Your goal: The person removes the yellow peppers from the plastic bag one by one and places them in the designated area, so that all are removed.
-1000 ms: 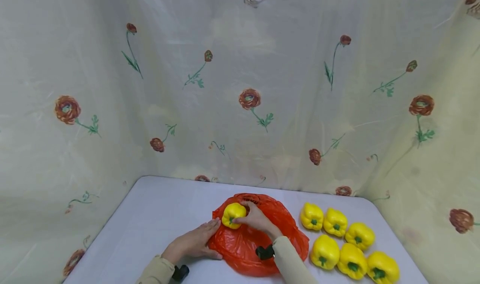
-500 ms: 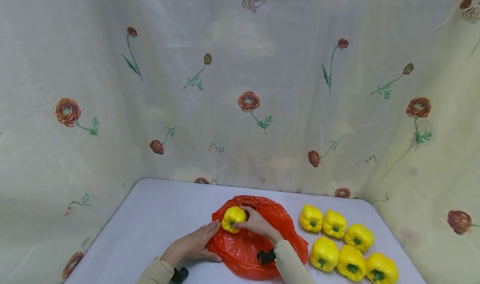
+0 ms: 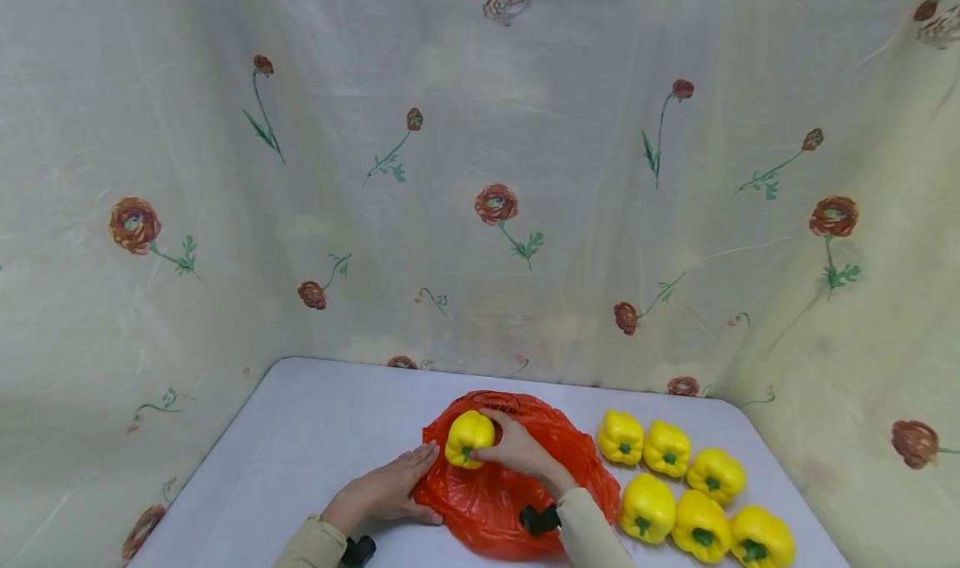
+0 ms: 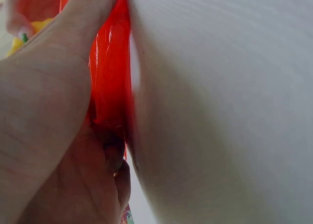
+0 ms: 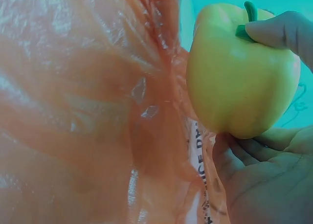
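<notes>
My right hand (image 3: 521,453) holds a yellow bell pepper (image 3: 467,436) over the left part of a red plastic bag (image 3: 480,518) spread on the table. In the right wrist view the thumb lies by the green stem of the bell pepper (image 5: 234,82) while the fingers support its far end. My left hand (image 3: 384,486) rests at the bag's left edge, its fingers extended and thumb apart. The left wrist view shows the bag's red film (image 4: 110,82) between thumb and fingers, close to the table surface.
Several more yellow bell peppers (image 3: 648,508) stand in two rows on the white table (image 3: 330,409), right of the bag. Flower-printed curtains (image 3: 555,301) hang behind the table and along both sides.
The right wrist has shifted slightly right, with the bell pepper still in that hand's grip. The head view has tilted up a little. The left hand stays at the bag's edge.
</notes>
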A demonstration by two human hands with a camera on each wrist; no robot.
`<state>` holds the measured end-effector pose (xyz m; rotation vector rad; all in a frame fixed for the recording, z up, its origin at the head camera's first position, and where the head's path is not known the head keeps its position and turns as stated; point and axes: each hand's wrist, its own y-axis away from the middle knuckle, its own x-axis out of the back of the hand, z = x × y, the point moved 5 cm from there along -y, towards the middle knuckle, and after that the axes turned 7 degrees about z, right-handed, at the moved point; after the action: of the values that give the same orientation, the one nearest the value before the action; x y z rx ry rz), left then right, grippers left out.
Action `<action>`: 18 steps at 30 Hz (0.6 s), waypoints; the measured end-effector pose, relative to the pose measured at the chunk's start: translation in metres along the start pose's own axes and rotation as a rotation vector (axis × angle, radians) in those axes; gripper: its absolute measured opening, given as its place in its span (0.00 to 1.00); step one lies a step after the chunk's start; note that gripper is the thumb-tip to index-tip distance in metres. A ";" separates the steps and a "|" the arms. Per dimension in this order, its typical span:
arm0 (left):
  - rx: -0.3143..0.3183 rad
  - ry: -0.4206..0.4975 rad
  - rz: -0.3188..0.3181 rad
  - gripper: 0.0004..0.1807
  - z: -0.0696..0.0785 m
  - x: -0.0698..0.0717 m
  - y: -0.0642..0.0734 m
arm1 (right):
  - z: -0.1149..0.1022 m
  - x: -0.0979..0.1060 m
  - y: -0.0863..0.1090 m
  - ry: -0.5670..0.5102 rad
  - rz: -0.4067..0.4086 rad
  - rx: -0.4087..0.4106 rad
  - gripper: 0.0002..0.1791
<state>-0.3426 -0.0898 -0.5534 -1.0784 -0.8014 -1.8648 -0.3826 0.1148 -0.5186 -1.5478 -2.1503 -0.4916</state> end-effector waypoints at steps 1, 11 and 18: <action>0.003 0.001 0.001 0.60 0.000 0.000 0.000 | -0.001 0.001 0.001 -0.009 0.001 -0.001 0.47; 0.027 0.017 0.000 0.60 -0.002 -0.002 -0.002 | -0.006 0.005 0.006 -0.068 0.001 0.004 0.45; 0.044 0.025 0.003 0.60 -0.001 -0.003 -0.001 | -0.003 0.008 0.008 -0.085 0.026 -0.023 0.46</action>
<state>-0.3427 -0.0891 -0.5569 -1.0267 -0.8224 -1.8465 -0.3766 0.1225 -0.5115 -1.6344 -2.1914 -0.4513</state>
